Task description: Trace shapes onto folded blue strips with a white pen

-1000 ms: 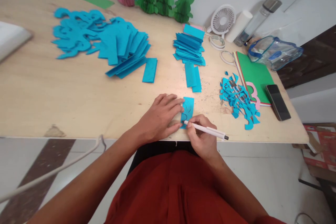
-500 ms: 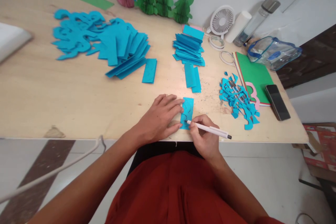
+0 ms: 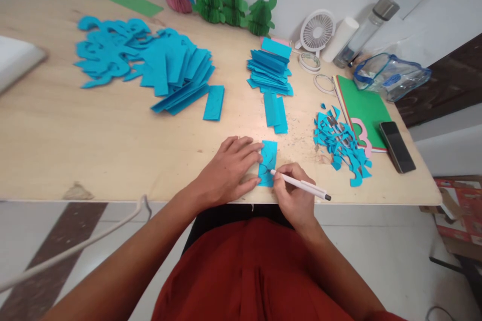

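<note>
Blue strip (image 3: 268, 159): flat on the table (image 3: 113, 160), near its front edge — probably light, bendable, easily creased (paper, by its look); best steadied along an edge.
Left hand (image 3: 234, 168): spread, fingertips at the strip's left side, clasping nothing.
Right hand (image 3: 295, 199): pinching the pale pen (image 3: 304, 187) low — likely stiff, light.
</note>
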A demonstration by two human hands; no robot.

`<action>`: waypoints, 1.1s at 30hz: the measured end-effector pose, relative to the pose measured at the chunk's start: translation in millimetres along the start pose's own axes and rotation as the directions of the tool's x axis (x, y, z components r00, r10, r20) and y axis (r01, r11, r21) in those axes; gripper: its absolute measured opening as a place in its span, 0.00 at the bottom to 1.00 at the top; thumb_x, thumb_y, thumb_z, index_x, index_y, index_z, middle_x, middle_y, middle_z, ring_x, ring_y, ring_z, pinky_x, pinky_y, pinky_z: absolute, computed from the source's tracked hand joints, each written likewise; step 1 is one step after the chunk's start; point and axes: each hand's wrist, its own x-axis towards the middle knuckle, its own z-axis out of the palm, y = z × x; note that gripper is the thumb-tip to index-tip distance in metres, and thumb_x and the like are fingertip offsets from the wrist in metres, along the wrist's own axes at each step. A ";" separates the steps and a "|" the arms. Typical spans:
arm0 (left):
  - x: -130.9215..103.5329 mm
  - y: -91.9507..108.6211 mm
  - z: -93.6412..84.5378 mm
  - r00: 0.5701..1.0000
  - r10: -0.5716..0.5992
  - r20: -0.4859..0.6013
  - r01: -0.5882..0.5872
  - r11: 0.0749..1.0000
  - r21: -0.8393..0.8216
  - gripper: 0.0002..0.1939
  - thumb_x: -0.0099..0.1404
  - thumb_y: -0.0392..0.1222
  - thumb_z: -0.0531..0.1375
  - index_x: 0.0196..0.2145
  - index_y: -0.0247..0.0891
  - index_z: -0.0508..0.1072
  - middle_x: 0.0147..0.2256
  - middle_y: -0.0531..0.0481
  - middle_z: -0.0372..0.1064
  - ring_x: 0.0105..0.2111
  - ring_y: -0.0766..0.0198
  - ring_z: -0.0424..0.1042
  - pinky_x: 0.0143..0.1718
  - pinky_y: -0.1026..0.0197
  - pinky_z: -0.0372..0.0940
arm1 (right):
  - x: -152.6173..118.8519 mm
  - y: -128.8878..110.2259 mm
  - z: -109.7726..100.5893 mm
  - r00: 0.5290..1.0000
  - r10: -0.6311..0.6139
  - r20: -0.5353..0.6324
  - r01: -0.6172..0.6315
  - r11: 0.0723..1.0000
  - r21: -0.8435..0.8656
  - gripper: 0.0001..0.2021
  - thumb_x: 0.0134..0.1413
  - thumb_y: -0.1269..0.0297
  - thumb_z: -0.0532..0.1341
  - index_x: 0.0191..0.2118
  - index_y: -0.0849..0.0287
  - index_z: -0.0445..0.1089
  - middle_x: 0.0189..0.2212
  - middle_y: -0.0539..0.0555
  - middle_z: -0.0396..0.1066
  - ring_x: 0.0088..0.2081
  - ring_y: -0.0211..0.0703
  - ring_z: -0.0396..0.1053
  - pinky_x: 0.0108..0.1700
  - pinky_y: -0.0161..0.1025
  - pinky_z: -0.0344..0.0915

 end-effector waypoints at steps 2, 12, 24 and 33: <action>-0.3 -0.3 0.0 1.000 0.001 0.002 -0.001 1.000 0.000 0.16 0.64 0.45 0.55 0.47 0.36 0.69 0.59 0.38 0.64 0.60 0.45 0.58 0.61 0.39 0.52 | 1.0 -0.5 0.3 1.000 -0.007 0.000 0.007 1.000 -0.006 0.04 0.55 0.66 0.58 0.30 0.55 0.66 0.24 0.50 0.71 0.26 0.40 0.68 0.29 0.36 0.63; -0.1 0.1 0.4 1.000 -0.003 -0.002 0.003 1.000 -0.004 0.16 0.64 0.45 0.55 0.47 0.37 0.69 0.59 0.39 0.64 0.60 0.45 0.58 0.61 0.39 0.51 | 0.3 -0.6 -0.4 0.999 -0.039 -0.013 0.038 0.999 -0.021 0.04 0.54 0.66 0.57 0.29 0.56 0.66 0.24 0.50 0.72 0.28 0.41 0.69 0.32 0.38 0.64; 0.5 0.3 -0.9 1.000 -0.009 0.007 0.010 1.000 -0.019 0.16 0.63 0.45 0.56 0.47 0.38 0.69 0.59 0.39 0.64 0.60 0.45 0.58 0.61 0.39 0.51 | -1.7 -2.6 -0.5 0.998 -0.067 -0.002 0.067 0.997 -0.041 0.04 0.53 0.66 0.57 0.28 0.55 0.66 0.24 0.50 0.72 0.27 0.42 0.70 0.32 0.39 0.64; 0.6 0.7 -0.8 1.000 -0.011 0.010 0.011 1.000 -0.002 0.16 0.63 0.44 0.56 0.47 0.37 0.69 0.59 0.39 0.64 0.60 0.46 0.57 0.61 0.40 0.51 | -2.3 -2.9 1.2 0.998 -0.054 0.028 0.054 0.998 -0.007 0.04 0.53 0.67 0.57 0.28 0.55 0.66 0.24 0.50 0.72 0.28 0.42 0.69 0.31 0.38 0.64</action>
